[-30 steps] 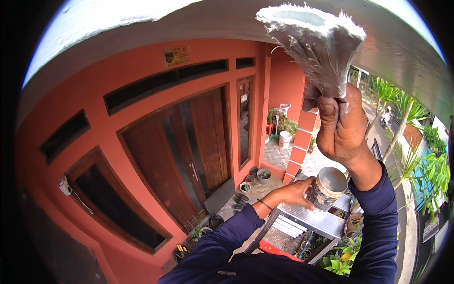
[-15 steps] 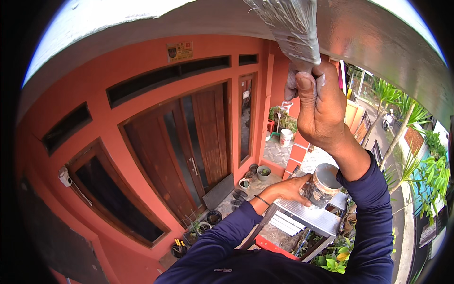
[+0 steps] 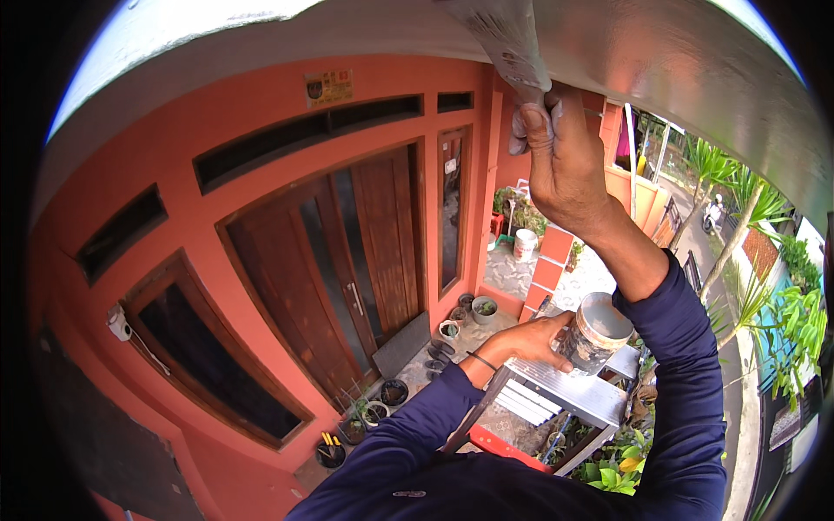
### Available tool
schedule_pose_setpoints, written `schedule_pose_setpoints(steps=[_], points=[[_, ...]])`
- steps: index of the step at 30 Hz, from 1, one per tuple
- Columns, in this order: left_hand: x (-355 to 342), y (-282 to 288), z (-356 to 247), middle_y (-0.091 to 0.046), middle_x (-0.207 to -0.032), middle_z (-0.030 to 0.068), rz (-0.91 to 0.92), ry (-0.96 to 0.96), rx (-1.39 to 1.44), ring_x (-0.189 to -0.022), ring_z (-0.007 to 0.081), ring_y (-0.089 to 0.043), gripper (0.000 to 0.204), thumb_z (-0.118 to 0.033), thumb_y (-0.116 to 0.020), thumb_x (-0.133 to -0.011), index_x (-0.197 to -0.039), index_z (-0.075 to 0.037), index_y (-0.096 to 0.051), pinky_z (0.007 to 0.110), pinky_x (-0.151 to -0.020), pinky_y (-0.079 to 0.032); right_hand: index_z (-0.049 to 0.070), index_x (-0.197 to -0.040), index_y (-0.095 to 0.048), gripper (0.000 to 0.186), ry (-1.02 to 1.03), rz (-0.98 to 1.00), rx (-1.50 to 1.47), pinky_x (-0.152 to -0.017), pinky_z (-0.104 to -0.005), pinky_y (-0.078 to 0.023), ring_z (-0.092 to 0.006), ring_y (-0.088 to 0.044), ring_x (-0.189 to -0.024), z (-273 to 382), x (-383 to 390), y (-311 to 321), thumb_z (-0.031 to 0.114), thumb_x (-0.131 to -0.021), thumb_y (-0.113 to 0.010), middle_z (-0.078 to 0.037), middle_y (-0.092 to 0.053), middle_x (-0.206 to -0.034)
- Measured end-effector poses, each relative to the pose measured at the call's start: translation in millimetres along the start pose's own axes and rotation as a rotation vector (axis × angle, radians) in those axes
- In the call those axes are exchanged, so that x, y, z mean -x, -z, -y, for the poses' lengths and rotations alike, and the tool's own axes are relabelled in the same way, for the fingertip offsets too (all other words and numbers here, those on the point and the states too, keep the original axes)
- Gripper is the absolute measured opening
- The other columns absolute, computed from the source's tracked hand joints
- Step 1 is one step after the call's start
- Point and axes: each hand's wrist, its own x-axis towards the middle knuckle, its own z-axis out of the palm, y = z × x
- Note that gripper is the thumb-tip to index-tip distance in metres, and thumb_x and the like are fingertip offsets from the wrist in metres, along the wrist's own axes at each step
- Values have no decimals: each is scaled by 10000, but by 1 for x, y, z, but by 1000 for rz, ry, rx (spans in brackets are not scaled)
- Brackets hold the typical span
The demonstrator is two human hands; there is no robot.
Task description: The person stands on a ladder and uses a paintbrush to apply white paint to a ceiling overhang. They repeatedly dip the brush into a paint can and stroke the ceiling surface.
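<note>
Raised near the top of the view, my right hand (image 3: 560, 161) is wrapped round a grey, paint-coated brush (image 3: 512, 48), whose bristles reach up to the underside of the white overhang (image 3: 660, 69). Pale paint marks the fingers. Lower down, my left hand (image 3: 534, 340) grips a small cylindrical paint container (image 3: 597, 337) with grey paint inside and a stained outside. The container is at the silver top step of a metal ladder (image 3: 586, 399); whether it rests there or is held just above, I cannot tell.
A salmon wall (image 3: 243, 130) holds a wooden double door (image 3: 295, 278) and dark windows. Potted plants (image 3: 393, 393), footwear and a grey board (image 3: 400, 347) line its foot below. A white bucket (image 3: 525, 246) stands farther back. Right are trees, a narrow path (image 3: 738, 365) and a scooter (image 3: 714, 214).
My right hand and the brush have moved upward and to the left, toward the underside of the overhang. My left hand and the container have shifted only slightly in the view.
</note>
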Motion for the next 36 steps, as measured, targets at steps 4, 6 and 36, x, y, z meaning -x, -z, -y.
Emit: schedule_pose_setpoints(steps=[4, 6, 36], points=[[-1, 0, 0, -604, -1499, 277, -7, -5, 21, -1398, 415, -606, 1172, -376, -999, -707, -1597, 47, -363, 463, -1145, -500, -22, -1184, -471, 190, 76, 16, 23, -536, -420, -523, -303, -706, -635, 2, 4, -7, 142, -1140, -558, -158, -645, -769], [-2, 0, 0, -599, -1503, 280, 1, -11, 14, -1389, 408, -612, 1188, -380, -1000, -701, -1603, 51, -356, 459, -1141, -502, -18, -1190, -469, 190, 183, -9, 57, -531, -422, -516, -300, -691, -617, 2, -1, -12, 138, -1137, -563, -162, -640, -777], [-1, 2, 1, -559, -1566, 281, -20, -4, -76, -1461, 406, -547, 1226, -390, -976, -694, -1639, 37, -323, 458, -1203, -440, 120, -1144, -551, 170, -1107, -5, -321, -580, -337, -491, -158, -569, -643, -328, 109, 56, 255, -1126, -449, -27, -550, -803]])
